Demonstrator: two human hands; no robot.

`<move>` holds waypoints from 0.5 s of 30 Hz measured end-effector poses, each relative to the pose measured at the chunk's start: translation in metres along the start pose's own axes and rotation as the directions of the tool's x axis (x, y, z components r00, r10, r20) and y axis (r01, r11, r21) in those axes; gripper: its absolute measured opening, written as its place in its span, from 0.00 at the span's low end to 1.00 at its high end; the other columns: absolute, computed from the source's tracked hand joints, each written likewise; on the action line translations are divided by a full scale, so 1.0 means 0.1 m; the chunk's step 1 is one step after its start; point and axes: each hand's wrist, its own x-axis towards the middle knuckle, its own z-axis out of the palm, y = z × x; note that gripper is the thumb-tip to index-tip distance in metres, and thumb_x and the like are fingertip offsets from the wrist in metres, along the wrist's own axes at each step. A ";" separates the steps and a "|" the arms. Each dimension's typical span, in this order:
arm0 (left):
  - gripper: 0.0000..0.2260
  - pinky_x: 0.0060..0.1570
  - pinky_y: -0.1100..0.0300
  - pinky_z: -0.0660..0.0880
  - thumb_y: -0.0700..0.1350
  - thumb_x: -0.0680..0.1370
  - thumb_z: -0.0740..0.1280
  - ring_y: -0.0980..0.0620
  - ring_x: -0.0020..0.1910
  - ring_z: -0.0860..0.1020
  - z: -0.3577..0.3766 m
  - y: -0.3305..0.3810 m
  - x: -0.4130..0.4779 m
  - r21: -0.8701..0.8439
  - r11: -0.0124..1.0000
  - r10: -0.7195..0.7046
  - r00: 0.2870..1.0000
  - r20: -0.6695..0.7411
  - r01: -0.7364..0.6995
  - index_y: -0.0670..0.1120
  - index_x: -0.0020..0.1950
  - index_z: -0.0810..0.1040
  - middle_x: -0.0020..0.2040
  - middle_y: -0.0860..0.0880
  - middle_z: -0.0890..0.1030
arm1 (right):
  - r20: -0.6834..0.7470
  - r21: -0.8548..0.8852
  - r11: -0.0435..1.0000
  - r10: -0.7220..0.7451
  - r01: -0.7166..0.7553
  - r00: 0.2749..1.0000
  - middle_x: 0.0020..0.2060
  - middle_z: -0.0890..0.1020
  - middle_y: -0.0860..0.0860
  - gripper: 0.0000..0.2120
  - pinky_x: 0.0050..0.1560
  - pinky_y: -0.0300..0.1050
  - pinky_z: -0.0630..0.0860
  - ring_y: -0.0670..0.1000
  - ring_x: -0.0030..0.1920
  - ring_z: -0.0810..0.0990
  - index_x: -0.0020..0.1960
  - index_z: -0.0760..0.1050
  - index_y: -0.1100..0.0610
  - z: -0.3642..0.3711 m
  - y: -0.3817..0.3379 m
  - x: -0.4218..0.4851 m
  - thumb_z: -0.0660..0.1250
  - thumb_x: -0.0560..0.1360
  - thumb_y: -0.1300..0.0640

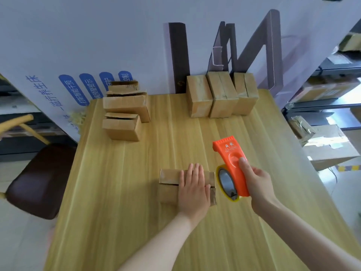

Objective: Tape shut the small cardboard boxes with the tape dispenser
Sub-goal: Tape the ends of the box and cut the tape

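A small cardboard box (169, 184) lies in the middle of the wooden table (121, 222). My left hand (193, 189) rests flat on top of it with the fingers together, pressing the flaps down. My right hand (257, 184) grips an orange tape dispenser (231, 163) holding a roll of clear tape (227, 181), right beside the box's right end, with its toothed end pointing away from me. Three boxes (220, 94) stand side by side at the back right. Several boxes with loose flaps (125, 110) sit stacked at the back left.
A large white printed carton (58, 55) stands against the table's far edge. A dark chair seat (37, 182) is at the left of the table. Shelves and cardboard boxes (328, 149) fill the space on the right.
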 end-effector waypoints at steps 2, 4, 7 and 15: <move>0.26 0.72 0.44 0.52 0.52 0.80 0.52 0.45 0.75 0.60 0.05 0.33 -0.07 -0.010 1.000 -0.010 0.999 0.043 0.010 0.41 0.75 0.63 0.75 0.44 0.65 | 0.020 -0.025 0.999 -0.027 0.028 0.999 0.33 0.80 0.57 0.22 0.35 0.45 0.74 0.54 0.32 0.78 0.43 0.78 0.66 -0.25 -0.02 0.04 0.66 0.76 0.45; 0.26 0.71 0.46 0.53 0.52 0.79 0.52 0.46 0.75 0.62 0.06 0.61 -0.13 -0.059 0.998 -0.009 0.997 0.080 0.014 0.42 0.74 0.66 0.74 0.46 0.67 | 0.046 -0.042 0.997 -0.061 0.063 0.997 0.30 0.80 0.56 0.22 0.29 0.43 0.73 0.52 0.28 0.77 0.44 0.77 0.69 -0.50 -0.07 0.06 0.66 0.77 0.47; 0.26 0.73 0.53 0.49 0.53 0.76 0.48 0.53 0.74 0.63 0.02 0.73 -0.09 -0.224 0.969 -0.095 0.994 0.055 0.105 0.48 0.71 0.71 0.71 0.53 0.72 | 0.127 -0.028 0.993 -0.110 0.115 0.986 0.23 0.79 0.53 0.18 0.18 0.40 0.72 0.49 0.21 0.77 0.41 0.77 0.65 -0.85 -0.16 0.10 0.65 0.78 0.50; 0.15 0.57 0.58 0.66 0.51 0.80 0.58 0.55 0.58 0.76 -1.01 0.96 0.13 -0.878 0.169 -0.463 0.822 0.330 0.448 0.48 0.61 0.79 0.58 0.54 0.81 | 0.354 -0.015 0.961 -0.253 0.276 0.900 0.24 0.80 0.56 0.14 0.19 0.43 0.73 0.54 0.20 0.76 0.42 0.79 0.61 -1.36 -0.45 0.19 0.67 0.78 0.51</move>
